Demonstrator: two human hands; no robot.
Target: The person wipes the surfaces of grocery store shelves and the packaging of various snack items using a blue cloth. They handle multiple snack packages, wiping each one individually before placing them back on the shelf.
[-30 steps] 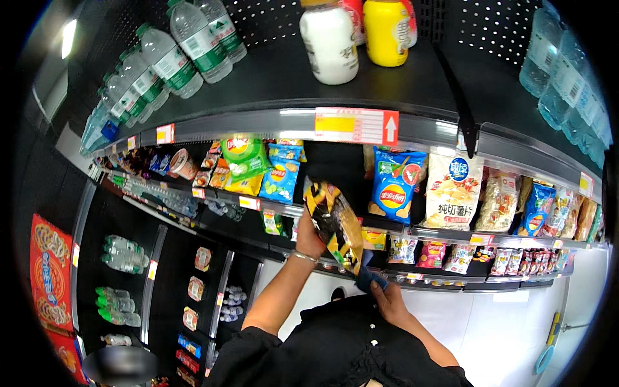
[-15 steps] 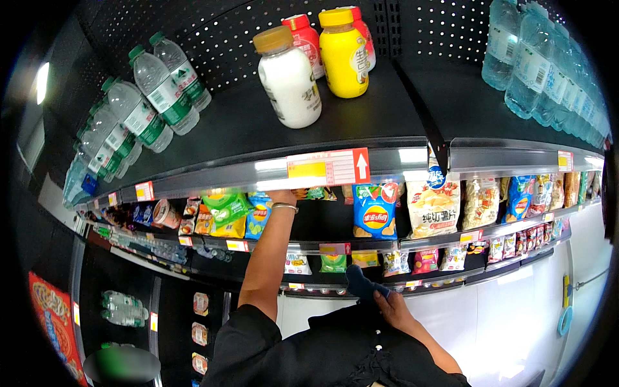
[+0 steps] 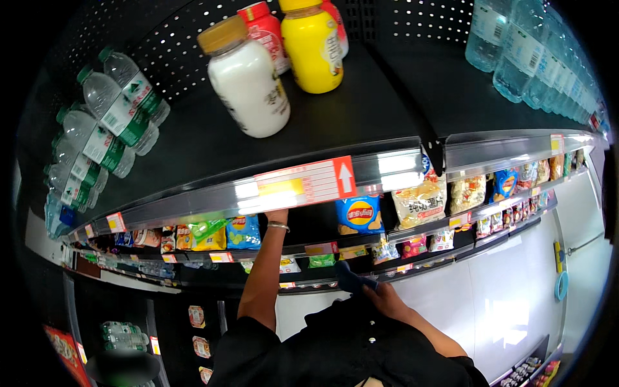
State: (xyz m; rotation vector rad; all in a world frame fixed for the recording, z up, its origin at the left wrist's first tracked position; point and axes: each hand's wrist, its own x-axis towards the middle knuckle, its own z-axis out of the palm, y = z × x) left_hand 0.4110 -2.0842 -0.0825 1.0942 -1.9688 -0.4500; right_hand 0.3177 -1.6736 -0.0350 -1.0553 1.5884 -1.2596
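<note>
My left arm reaches straight up to the snack shelf. Only the heel of my left hand [image 3: 278, 215] shows above a metal bracelet; its fingers are hidden behind the upper shelf's front rail [image 3: 400, 161]. My right hand [image 3: 382, 298] stays low by my chest, closed around a small dark blue object [image 3: 351, 278]. A blue chip bag [image 3: 360, 213] hangs just right of the raised hand, and another blue bag [image 3: 244, 231] and a green bag [image 3: 206, 233] hang to its left. A red-and-white arrow label [image 3: 307, 184] sits on the rail directly above the hand.
On the top shelf stand a white bottle with a gold cap [image 3: 249, 82], a yellow bottle [image 3: 313, 44] and a red one [image 3: 264, 26]. Water bottles [image 3: 106, 113] lie at the left; more water bottles [image 3: 532, 48] stand at the right. Small snack packs [image 3: 412, 247] line lower shelves.
A second ago my left hand held a dark snack bag in front of the shelf. The arm has since gone up into the shelf, the bag is out of sight, and my view has tilted upward.
</note>
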